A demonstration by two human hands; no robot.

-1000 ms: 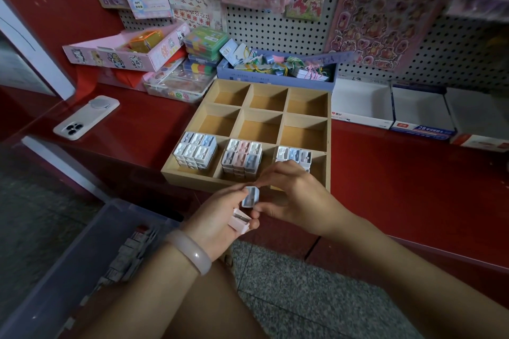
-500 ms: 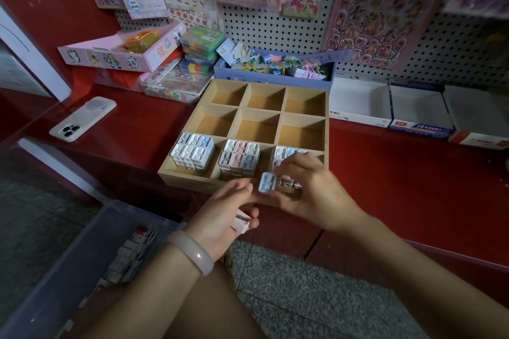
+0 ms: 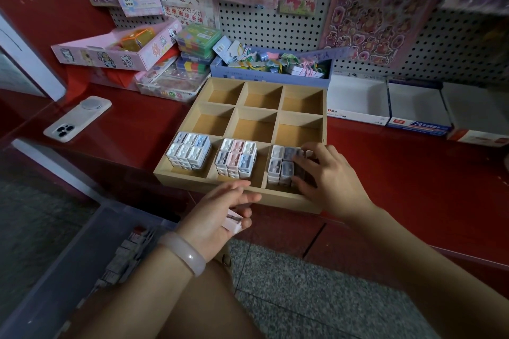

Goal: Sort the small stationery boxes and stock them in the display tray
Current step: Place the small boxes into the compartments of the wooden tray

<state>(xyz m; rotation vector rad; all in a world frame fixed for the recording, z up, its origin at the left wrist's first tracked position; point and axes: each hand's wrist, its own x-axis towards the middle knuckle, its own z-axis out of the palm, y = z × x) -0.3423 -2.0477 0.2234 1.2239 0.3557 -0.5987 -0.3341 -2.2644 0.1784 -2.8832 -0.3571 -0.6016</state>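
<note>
A wooden display tray [image 3: 289, 199] with nine compartments stands on the red counter. Its front row holds three stacks of small stationery boxes: a white-blue stack [image 3: 188, 153] on the left, a mixed pink, white and blue stack [image 3: 237, 158] in the middle, and a grey-white stack [image 3: 278, 164] on the right. My right hand [image 3: 334, 177] reaches into the front right compartment. Its thumb and fingers are curled around a small box at that stack, which the fingers mostly hide. My left hand [image 3: 214, 215] hovers before the tray's front edge and holds a pink box [image 3: 232, 222] in its palm.
A clear plastic bin [image 3: 55, 270] with more small boxes [image 3: 124, 256] sits low on the left. On the counter lie a phone [image 3: 77, 118], a blue carton of clips [image 3: 270, 76], a pink carton [image 3: 115, 51] and white cartons [image 3: 358, 107]. Sticker sheets hang on the pegboard behind.
My right hand took a blue-grey box from my left hand and carried it right and forward into the front right compartment. My left hand stayed put with the pink box.
</note>
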